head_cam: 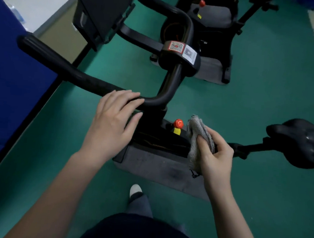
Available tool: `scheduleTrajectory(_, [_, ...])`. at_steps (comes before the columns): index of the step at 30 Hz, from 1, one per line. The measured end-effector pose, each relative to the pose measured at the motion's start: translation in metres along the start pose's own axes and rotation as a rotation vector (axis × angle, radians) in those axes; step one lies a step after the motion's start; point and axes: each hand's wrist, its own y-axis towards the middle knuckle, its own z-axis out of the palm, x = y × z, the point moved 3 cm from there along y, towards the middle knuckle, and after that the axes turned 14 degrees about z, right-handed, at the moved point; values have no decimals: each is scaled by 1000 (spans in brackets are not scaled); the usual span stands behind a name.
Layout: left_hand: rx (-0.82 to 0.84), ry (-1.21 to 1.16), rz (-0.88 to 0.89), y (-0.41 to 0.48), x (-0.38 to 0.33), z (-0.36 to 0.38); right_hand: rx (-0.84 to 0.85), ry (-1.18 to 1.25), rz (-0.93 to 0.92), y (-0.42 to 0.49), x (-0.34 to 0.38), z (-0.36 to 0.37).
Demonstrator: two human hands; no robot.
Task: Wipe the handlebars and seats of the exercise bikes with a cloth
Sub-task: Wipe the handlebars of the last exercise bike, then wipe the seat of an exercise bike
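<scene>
Where smooth green flooring (265, 100) fills the room, a blue mat (15, 90) lies at nine o'clock. At centre, the left hand (111, 123) rests flat-fingered, unclenched, on the tubular black handlebar (72, 72). At four o'clock, the right hand (215, 156) grips a fuzzy grey cloth (195, 138); the glossy rounded seat (299, 141) sits at three o'clock.

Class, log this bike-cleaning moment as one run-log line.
left hand: resting on handlebar | right hand: holding grey cloth, off bike | seat: untouched
</scene>
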Motion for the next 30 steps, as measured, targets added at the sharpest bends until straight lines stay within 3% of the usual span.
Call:
scheduleTrajectory(13, [359,-71,170,-33,-181,102,-131,-19,128,-73,-90,-189])
scheduleTrajectory(22, [655,-116,380,-48,-317,188,-457,24,319,-165,-166,-365])
scheduleTrajectory(30, [715,-167,594,-28,-415,218,-758,169,472,-234,-208,-458])
